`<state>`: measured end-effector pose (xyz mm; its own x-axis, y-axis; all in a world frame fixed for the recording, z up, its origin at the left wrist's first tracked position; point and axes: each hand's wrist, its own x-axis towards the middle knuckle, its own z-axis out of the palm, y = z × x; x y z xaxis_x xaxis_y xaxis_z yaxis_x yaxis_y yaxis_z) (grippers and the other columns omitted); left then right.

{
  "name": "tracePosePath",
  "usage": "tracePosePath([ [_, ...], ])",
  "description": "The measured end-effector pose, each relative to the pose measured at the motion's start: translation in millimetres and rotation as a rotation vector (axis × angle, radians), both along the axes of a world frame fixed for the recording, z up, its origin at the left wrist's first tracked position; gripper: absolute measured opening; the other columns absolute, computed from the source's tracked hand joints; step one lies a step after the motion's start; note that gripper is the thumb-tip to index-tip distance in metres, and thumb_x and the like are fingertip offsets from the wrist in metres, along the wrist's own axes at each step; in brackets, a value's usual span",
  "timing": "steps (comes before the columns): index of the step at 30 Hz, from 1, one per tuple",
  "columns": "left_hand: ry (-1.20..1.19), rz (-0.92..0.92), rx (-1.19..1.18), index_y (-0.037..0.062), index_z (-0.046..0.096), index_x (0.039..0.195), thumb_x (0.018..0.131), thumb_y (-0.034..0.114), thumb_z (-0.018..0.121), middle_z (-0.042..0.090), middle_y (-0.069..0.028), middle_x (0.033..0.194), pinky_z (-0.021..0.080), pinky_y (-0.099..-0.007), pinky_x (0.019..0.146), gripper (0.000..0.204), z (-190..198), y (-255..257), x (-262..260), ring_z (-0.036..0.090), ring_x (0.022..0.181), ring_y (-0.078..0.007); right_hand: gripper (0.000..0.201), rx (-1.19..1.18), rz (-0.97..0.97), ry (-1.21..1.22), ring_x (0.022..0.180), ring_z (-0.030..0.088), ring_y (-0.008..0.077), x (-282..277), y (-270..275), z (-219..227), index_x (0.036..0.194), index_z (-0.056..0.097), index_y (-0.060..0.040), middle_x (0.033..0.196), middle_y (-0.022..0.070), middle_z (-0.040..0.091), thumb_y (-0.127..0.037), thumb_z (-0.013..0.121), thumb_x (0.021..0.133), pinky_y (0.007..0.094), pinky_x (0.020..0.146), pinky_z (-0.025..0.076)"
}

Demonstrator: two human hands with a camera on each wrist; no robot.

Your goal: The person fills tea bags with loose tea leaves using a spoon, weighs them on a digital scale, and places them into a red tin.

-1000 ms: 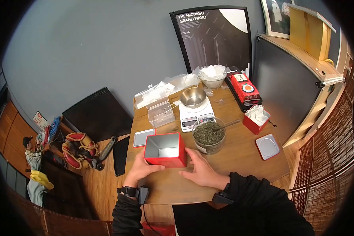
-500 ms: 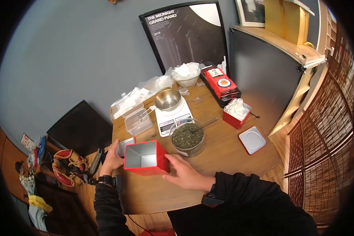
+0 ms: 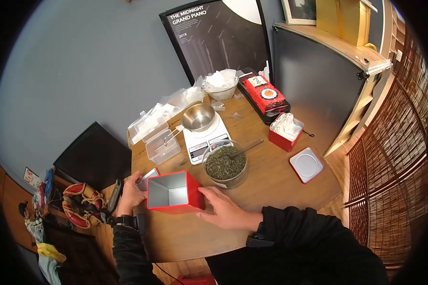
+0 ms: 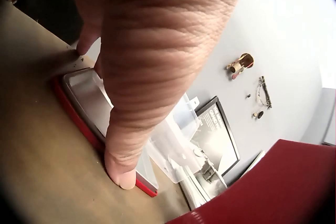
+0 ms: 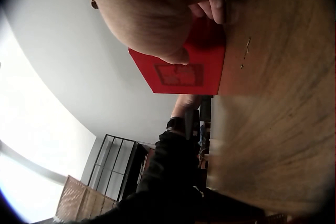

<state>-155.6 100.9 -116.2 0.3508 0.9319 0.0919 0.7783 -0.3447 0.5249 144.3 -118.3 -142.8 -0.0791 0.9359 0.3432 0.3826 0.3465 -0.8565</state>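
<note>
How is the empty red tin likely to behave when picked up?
The empty tin should feel stiff, its flat walls meeting in crisp edges. It is probably light for its size, since only bare metal shows inside. Its boxy shape makes rolling unlikely, though the smooth outer walls could prove slippery.

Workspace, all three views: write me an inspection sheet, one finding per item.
Surface: wooden table, small dark marks near the tin.
Job's things: red tin open, nothing seen inside; left lid beside it.
Clutter: bowl of dried leaves with spoon; metal pan on scale; clear box; stuffed tin; right lid.
Left hand: pinches left lid.
Right hand: touches red tin, fingers fairly straight.
Cables: thin black cable below near table edge.
Surroundings: poster behind table; woven screen at right.
</note>
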Motion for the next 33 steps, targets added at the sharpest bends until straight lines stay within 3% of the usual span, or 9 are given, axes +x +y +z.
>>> tracePosePath([
  [2,0.030,0.003,-0.019,-0.0057,0.056,0.132,0.053,0.027,0.097,0.067,-0.0183,0.113,0.050,-0.0352,0.094,0.094,-2,0,-5,0.065,0.106,-0.0281,0.069,-0.145,0.038,0.048,0.125,0.050,0.0410,1,-2,10,0.142,0.037,0.0049,0.137,0.0247,0.045,-0.026,0.070,0.089,0.0440,0.102,0.044],
  [5,0.070,0.017,0.104,-0.0051,0.058,0.130,0.049,0.030,0.098,0.068,-0.0167,0.102,0.052,-0.0350,0.086,0.097,-1,-3,-9,0.066,0.094,-0.0277,0.069,-0.097,0.023,0.034,0.123,0.051,0.0401,1,-2,7,0.143,0.037,0.0046,0.137,0.0241,0.046,-0.026,0.070,0.089,0.0434,0.101,0.045],
  [7,0.149,0.053,-0.059,-0.0057,0.061,0.125,0.044,0.033,0.097,0.068,-0.0169,0.094,0.054,-0.0354,0.079,0.097,13,-5,-3,0.068,0.086,-0.0279,0.069,-0.088,0.023,0.034,0.122,0.052,0.0398,1,-1,6,0.143,0.037,0.0047,0.137,0.0240,0.046,-0.026,0.070,0.090,0.0434,0.101,0.045],
  [10,0.169,0.064,-0.070,-0.0064,0.063,0.117,0.043,0.036,0.095,0.068,-0.0169,0.087,0.055,-0.0359,0.073,0.091,7,0,-10,0.068,0.080,-0.0282,0.069,-0.074,0.020,0.043,0.120,0.053,0.0387,1,-1,2,0.143,0.038,0.0048,0.137,0.0236,0.046,-0.026,0.070,0.090,0.0431,0.100,0.046],
  [11,0.173,0.095,-0.104,-0.0049,0.065,0.106,0.042,0.036,0.094,0.068,-0.0178,0.091,0.054,-0.0370,0.077,0.081,15,-6,-4,0.068,0.086,-0.0301,0.069,-0.068,0.020,0.054,0.120,0.053,0.0381,1,0,2,0.143,0.038,0.0049,0.137,0.0234,0.046,-0.027,0.070,0.090,0.0427,0.099,0.046],
  [15,0.194,0.118,-0.081,-0.0008,0.064,0.100,0.041,0.039,0.094,0.067,-0.0199,0.101,0.052,-0.0390,0.086,0.077,10,-7,-10,0.064,0.099,-0.0343,0.069,-0.102,0.026,0.059,0.117,0.055,0.0358,2,-3,10,0.143,0.038,0.0052,0.137,0.0225,0.047,-0.026,0.070,0.090,0.0407,0.094,0.049],
  [20,0.190,0.138,-0.115,-0.0010,0.063,0.102,0.040,0.040,0.094,0.066,-0.0199,0.102,0.052,-0.0381,0.087,0.081,10,-12,-11,0.064,0.099,-0.0334,0.067,-0.118,0.019,0.078,0.110,0.058,0.0297,1,-4,9,0.141,0.040,0.0037,0.134,0.0200,0.048,-0.024,0.072,0.089,0.0369,0.083,0.053],
  [33,0.205,0.148,-0.180,-0.0005,0.063,0.104,0.036,0.047,0.095,0.065,-0.0200,0.106,0.052,-0.0395,0.090,0.089,8,-13,-15,0.062,0.103,-0.0330,0.063,-0.109,0.019,0.087,0.103,0.059,0.0295,2,-2,3,0.139,0.042,0.0029,0.129,0.0184,0.050,-0.021,0.072,0.089,0.0361,0.081,0.053],
])
